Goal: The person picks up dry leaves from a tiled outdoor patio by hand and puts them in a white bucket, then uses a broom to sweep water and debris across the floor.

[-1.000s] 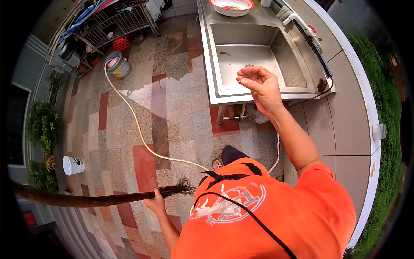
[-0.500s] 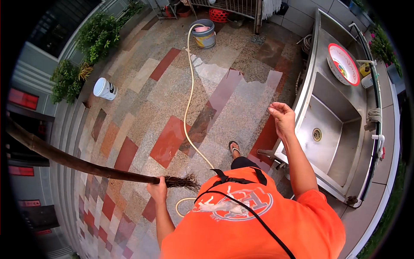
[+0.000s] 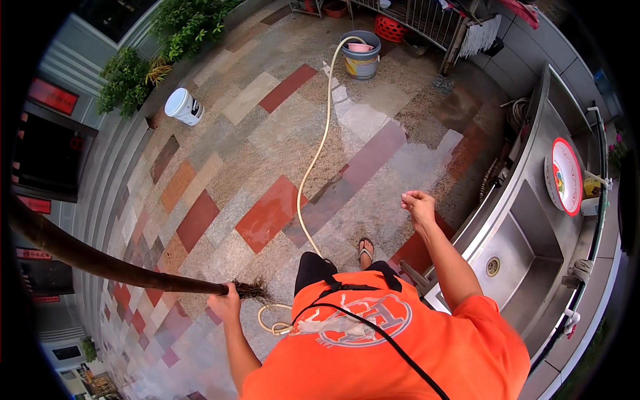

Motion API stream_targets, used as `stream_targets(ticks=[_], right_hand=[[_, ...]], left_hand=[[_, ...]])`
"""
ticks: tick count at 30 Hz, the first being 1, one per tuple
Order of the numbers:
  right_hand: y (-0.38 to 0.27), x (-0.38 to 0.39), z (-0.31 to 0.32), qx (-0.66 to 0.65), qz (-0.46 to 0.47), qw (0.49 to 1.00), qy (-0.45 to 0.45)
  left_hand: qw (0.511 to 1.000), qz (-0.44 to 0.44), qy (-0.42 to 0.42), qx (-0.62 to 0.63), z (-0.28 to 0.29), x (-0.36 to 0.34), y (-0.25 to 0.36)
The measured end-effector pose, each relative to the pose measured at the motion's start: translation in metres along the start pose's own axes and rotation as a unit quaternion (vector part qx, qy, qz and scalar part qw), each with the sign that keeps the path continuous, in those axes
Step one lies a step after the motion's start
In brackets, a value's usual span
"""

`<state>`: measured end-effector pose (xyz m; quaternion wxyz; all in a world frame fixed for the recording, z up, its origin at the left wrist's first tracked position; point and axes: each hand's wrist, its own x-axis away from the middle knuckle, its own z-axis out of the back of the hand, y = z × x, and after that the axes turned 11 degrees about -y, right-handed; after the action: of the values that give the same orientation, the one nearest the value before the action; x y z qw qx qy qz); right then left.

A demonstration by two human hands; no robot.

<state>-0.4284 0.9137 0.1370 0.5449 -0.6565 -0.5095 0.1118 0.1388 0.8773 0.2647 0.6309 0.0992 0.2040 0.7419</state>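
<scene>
The left hand (image 3: 225,304) grasps the broom (image 3: 147,279) just behind its bristles (image 3: 253,291); the handle extends to the person's left above the tiled floor (image 3: 223,150). The right hand (image 3: 420,208) is raised beside the sink (image 3: 517,287), fingers loosely curled, no object visible; full closure cannot be determined. The step in hand appears to be carrying the broom. Any shift of it calls for a firm left grip, bristles clear of the hose (image 3: 317,160).
</scene>
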Motion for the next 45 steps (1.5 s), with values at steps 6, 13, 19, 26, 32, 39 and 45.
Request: stream_targets(ticks=[6, 13, 19, 26, 32, 39, 45], right_hand=[[0.012, -0.044, -0.059, 0.059, -0.064, 0.995, -0.039], [0.042, -0.097, -0.131, 0.104, -0.116, 0.988, -0.011], [0.069, -0.155, -0.235, 0.182, -0.159, 0.970, 0.020], [0.064, -0.221, -0.463, 0.501, 0.135, 0.847, -0.114], [0.010, -0.224, -0.680, 0.617, 0.468, 0.552, -0.311], [-0.035, -0.306, -0.845, 0.646, 0.607, 0.368, -0.282], [-0.002, -0.462, -0.897, 0.865, 0.195, 0.315, -0.339]], left_hand=[[0.995, 0.046, -0.019, -0.085, -0.008, -0.045, -0.015], [0.988, 0.106, -0.072, -0.080, -0.023, -0.156, -0.043], [0.991, 0.102, -0.089, -0.023, -0.040, -0.269, -0.107], [0.985, -0.030, -0.168, 0.030, -0.084, -0.442, -0.095], [0.976, -0.156, -0.147, 0.021, -0.131, -0.603, -0.045], [0.933, -0.301, -0.191, -0.042, -0.200, -0.759, -0.001], [0.883, -0.402, -0.232, -0.068, -0.211, -0.883, 0.050]])
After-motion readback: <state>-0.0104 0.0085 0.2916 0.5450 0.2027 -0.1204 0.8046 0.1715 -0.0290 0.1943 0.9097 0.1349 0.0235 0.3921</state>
